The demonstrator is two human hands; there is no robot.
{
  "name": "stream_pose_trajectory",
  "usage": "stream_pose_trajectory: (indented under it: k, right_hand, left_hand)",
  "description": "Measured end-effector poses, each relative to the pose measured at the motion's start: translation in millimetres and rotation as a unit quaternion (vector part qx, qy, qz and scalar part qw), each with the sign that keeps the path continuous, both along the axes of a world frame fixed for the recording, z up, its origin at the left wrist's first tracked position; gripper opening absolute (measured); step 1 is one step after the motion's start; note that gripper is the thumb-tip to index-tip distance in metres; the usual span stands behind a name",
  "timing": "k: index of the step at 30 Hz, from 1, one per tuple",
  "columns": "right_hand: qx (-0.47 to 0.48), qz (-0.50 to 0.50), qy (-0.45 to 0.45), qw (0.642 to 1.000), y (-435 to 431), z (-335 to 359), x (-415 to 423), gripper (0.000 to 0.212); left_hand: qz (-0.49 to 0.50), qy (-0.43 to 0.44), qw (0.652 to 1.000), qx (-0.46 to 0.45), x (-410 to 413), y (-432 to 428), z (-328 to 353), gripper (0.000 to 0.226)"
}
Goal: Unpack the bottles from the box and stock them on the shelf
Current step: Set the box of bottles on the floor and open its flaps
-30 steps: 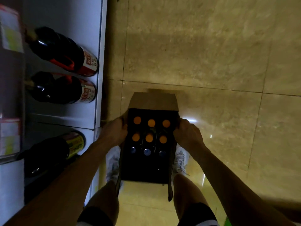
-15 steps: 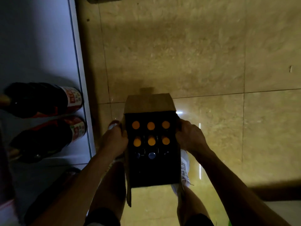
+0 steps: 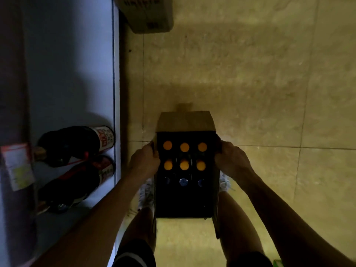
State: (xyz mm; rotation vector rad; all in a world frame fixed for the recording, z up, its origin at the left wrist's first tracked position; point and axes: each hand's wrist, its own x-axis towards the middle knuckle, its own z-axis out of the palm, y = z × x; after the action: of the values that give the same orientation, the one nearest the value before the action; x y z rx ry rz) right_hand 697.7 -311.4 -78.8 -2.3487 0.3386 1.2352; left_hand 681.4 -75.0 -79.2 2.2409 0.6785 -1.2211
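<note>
Dim, yellowish light; deep shadows, soft blur, warped edges.

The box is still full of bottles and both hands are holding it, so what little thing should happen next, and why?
Probably set the box down on the floor beside the shelf. The left hand and right hand both grip its sides, so neither is free to lift a bottle by its orange cap.

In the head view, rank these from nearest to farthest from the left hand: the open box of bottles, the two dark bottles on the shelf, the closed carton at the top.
From the left hand:
1. Open box, gripped at its left wall.
2. Shelf bottles, to the left.
3. Closed carton, far ahead on the floor.
</note>
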Motion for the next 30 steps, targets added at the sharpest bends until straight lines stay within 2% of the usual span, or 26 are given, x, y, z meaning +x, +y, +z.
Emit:
stream_pose_trajectory:
  k: [6, 13, 17, 21, 30]
  right_hand:
    - [0.036, -0.017, 0.014, 0.999, 0, 3, 45, 0.042]
    - [0.033, -0.028, -0.027, 0.999, 0, -1, 117, 0.028]
    - [0.005, -0.031, -0.057, 0.998, 4, -7, 155, 0.028]
    - [-0.004, -0.061, -0.078, 0.995, 9, -6, 194, 0.028]
    - [-0.024, -0.025, -0.070, 0.997, 11, -8, 224, 0.012]
  left_hand:
    - [0.048, -0.004, 0.999, 0.014, 38, -3, 7, 0.031]
    - [0.068, -0.030, 0.997, -0.003, 110, 6, 8, 0.041]
    - [0.045, -0.058, 0.997, -0.018, 156, 12, 6, 0.006]
    - [0.041, -0.081, 0.994, -0.056, 195, 19, 3, 0.029]
    - [0.064, -0.087, 0.993, -0.054, 218, 31, -13, 0.031]
